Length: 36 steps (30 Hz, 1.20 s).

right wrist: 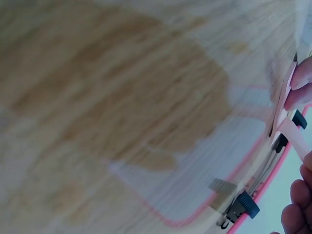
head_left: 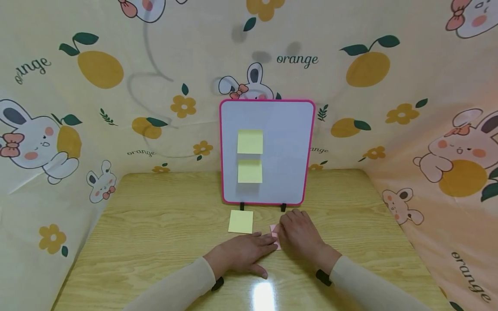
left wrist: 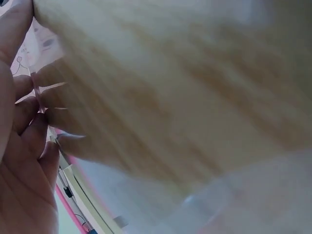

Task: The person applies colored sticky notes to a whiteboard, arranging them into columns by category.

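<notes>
A pink sticky note pad (head_left: 277, 245) lies on the wooden table, partly hidden by both hands. My left hand (head_left: 243, 252) rests flat beside it, its outstretched fingertips pressing on the pad. At the pad's far right side, my right hand (head_left: 301, 231) pinches a pink sticky note (right wrist: 292, 134), which lifts away from the pad in the right wrist view. Just behind my left hand lies a yellow sticky note pad (head_left: 241, 221). The left wrist view shows the underside of the left hand (left wrist: 29, 156), its fingers against the tabletop.
A pink-rimmed whiteboard (head_left: 284, 151) stands upright behind the hands on black feet (head_left: 283, 207). An upper yellow sticky note (head_left: 250, 141) and a lower yellow sticky note (head_left: 250, 172) are stuck on its left half. Patterned cloth (head_left: 214, 43) surrounds the wooden table (head_left: 167, 216).
</notes>
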### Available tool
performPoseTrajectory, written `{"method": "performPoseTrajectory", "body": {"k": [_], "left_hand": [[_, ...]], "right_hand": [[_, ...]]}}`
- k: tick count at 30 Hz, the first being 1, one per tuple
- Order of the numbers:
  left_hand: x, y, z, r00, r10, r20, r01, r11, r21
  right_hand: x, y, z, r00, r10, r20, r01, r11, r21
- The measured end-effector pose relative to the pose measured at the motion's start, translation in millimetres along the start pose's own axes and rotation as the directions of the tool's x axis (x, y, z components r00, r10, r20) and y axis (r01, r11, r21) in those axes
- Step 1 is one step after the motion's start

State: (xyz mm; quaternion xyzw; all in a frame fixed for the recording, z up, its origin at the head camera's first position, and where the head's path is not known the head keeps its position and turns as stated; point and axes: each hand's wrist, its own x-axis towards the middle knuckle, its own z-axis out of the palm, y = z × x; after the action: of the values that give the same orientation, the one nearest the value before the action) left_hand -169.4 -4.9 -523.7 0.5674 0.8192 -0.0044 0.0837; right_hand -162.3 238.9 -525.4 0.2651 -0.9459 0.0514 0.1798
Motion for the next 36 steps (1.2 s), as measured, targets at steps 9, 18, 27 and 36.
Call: {"method": "performPoseTrajectory", "body": {"k": [9, 18, 27, 36], "left_hand": [[1.9, -1.1, 2.7, 1.000, -0.014, 0.010, 0.015, 0.999, -0.044], [2.4, -1.2, 3.7, 1.000, -0.010, 0.020, 0.011, 0.999, -0.036], [3.2, -0.8, 3.7, 0.999, -0.012, 0.035, 0.013, 1.000, -0.025], [2.5, -0.5, 2.9, 0.999, 0.006, 0.032, -0.008, 0.998, 0.057]], "right_hand": [[2.5, 10, 5, 0.999, 0.020, -0.045, -0.022, 0.999, -0.045], [9.7, 16, 7, 0.997, 0.006, -0.079, -0.012, 0.997, -0.076], [20.7, 21, 7, 0.995, 0.018, -0.101, -0.027, 0.995, -0.093], [25.7, 24, 2, 0.993, 0.040, -0.110, -0.052, 0.992, -0.112]]}}
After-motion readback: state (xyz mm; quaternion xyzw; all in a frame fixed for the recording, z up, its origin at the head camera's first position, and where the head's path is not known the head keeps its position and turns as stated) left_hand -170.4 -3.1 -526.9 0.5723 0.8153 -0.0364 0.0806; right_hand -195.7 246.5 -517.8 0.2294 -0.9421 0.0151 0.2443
